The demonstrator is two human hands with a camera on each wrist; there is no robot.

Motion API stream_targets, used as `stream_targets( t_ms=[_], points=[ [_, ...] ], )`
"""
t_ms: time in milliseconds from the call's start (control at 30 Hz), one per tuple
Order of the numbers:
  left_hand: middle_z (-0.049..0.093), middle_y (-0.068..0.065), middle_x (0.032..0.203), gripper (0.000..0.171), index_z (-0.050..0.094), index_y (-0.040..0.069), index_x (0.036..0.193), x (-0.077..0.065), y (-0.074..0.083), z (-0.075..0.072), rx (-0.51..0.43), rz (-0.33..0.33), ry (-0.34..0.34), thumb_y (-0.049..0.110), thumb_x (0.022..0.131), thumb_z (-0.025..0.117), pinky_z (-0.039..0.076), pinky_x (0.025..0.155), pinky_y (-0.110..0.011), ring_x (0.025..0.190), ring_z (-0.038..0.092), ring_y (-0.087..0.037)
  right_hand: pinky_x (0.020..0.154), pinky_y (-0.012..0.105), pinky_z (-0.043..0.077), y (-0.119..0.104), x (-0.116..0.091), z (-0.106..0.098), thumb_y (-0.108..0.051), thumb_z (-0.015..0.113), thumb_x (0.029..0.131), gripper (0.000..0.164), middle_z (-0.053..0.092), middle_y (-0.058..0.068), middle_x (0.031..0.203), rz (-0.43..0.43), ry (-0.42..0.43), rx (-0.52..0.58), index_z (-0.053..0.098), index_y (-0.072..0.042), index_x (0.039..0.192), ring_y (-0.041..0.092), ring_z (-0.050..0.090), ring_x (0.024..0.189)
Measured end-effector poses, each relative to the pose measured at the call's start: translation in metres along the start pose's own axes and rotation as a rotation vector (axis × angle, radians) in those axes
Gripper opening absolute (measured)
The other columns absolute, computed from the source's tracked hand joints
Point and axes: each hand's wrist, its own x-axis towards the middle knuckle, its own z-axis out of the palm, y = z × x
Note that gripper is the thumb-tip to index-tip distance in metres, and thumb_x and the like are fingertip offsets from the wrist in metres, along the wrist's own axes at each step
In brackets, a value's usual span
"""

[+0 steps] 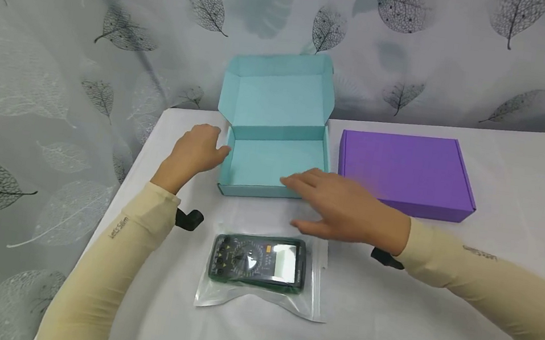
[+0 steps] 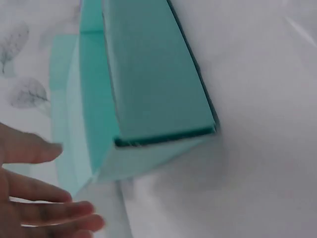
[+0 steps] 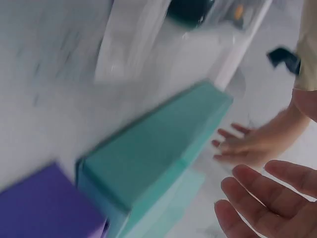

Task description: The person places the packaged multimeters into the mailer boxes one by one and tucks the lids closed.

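A teal cardboard box [image 1: 273, 161] stands with its lid [image 1: 282, 99] raised, and its inside shows bare. Beside its left wall is my left hand [image 1: 194, 151], thumb spread from the fingers; in the left wrist view these fingers [image 2: 54, 210] are fairly straight and hold nothing. Over the box's front right edge my right hand [image 1: 345, 207] hovers with fingers extended and nothing in them. Nearer to me, a dark multimeter [image 1: 240, 257] lies in a clear plastic bag [image 1: 309, 301]. Whether the left hand touches the box, I cannot tell.
To the right of the teal box lies a closed purple box [image 1: 407, 170], partly behind my right wrist. A white cloth [image 1: 385, 334] covers the table. Behind it hangs a grey curtain [image 1: 283, 10] with leaf prints.
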Motion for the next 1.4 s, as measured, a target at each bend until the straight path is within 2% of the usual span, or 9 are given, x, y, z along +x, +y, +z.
stream_targets(
  t_ms=[100,200,300,367,567,733,933,1200,1400],
  points=[
    [0.064,-0.03,0.127,0.057,0.053,-0.013,0.141,0.006,-0.01,0.004,-0.005,-0.059,-0.099,0.031,0.105,0.058,0.054,0.084,-0.057,0.107,0.065,-0.044,0.085,0.041,0.057,-0.017,0.008,0.02,-0.04,0.076,0.094,0.065,0.065,0.011,0.128,-0.036,-0.057,0.008,0.058,-0.001,0.142,0.026,0.063,0.112],
    [0.073,-0.023,0.109,0.051,0.058,-0.012,0.138,0.01,-0.018,0.01,-0.074,-0.06,-0.16,0.03,0.107,0.058,0.053,0.088,-0.057,0.097,0.071,-0.037,0.087,0.039,0.056,-0.034,0.014,0.039,-0.049,0.073,0.095,0.069,0.065,0.009,0.125,-0.074,-0.13,0.002,0.058,-0.001,0.142,0.023,0.062,0.11],
    [0.076,-0.014,0.086,0.036,0.069,-0.009,0.124,0.012,-0.024,0.016,-0.163,-0.025,-0.184,0.022,0.107,0.06,0.052,0.092,-0.057,0.082,0.075,-0.03,0.088,0.038,0.056,-0.048,0.018,0.054,-0.057,0.071,0.094,0.075,0.064,0.008,0.125,-0.098,-0.197,-0.03,0.058,-0.002,0.142,0.022,0.061,0.111],
    [0.076,-0.011,0.08,0.028,0.074,-0.008,0.11,0.013,-0.026,0.018,-0.202,0.0,-0.186,0.017,0.107,0.061,0.051,0.092,-0.057,0.079,0.076,-0.028,0.087,0.037,0.056,-0.055,0.019,0.061,-0.063,0.069,0.093,0.079,0.063,0.008,0.125,-0.114,-0.225,-0.074,0.057,-0.002,0.143,0.022,0.061,0.111],
    [0.073,-0.007,0.07,0.025,0.075,-0.007,0.1,0.016,-0.024,0.02,-0.191,0.01,-0.191,0.014,0.105,0.064,0.052,0.093,-0.056,0.081,0.075,-0.026,0.083,0.036,0.056,-0.068,0.022,0.076,-0.077,0.069,0.084,0.097,0.062,0.007,0.125,-0.102,-0.289,-0.24,0.052,-0.005,0.148,0.021,0.059,0.111],
    [0.072,-0.006,0.067,0.024,0.075,-0.007,0.098,0.018,-0.022,0.018,-0.173,0.003,-0.213,0.015,0.105,0.065,0.051,0.093,-0.054,0.082,0.074,-0.026,0.082,0.036,0.055,-0.072,0.023,0.084,-0.068,0.077,0.082,0.096,0.061,0.008,0.123,-0.083,-0.299,-0.288,0.05,-0.003,0.148,0.022,0.059,0.108],
    [0.072,-0.006,0.066,0.025,0.074,-0.006,0.096,0.02,-0.021,0.014,-0.158,-0.001,-0.226,0.015,0.105,0.065,0.051,0.093,-0.054,0.084,0.074,-0.026,0.08,0.037,0.055,-0.075,0.027,0.088,-0.058,0.08,0.079,0.092,0.062,0.009,0.12,-0.057,-0.261,-0.273,0.052,-0.002,0.146,0.024,0.06,0.107],
    [0.073,-0.006,0.067,0.025,0.074,-0.004,0.092,0.022,-0.021,0.011,-0.131,0.013,-0.207,0.015,0.104,0.065,0.052,0.09,-0.051,0.088,0.072,-0.028,0.08,0.038,0.054,-0.075,0.03,0.087,-0.05,0.083,0.075,0.093,0.064,0.008,0.118,-0.008,-0.273,-0.191,0.05,-0.001,0.147,0.023,0.059,0.104],
    [0.073,-0.007,0.068,0.024,0.074,-0.005,0.094,0.022,-0.02,0.011,-0.129,0.014,-0.2,0.015,0.104,0.065,0.052,0.09,-0.051,0.088,0.073,-0.027,0.083,0.04,0.054,-0.074,0.031,0.078,-0.044,0.082,0.074,0.091,0.065,0.007,0.12,0.003,-0.225,-0.108,0.05,0.0,0.146,0.022,0.058,0.104]
  ],
)
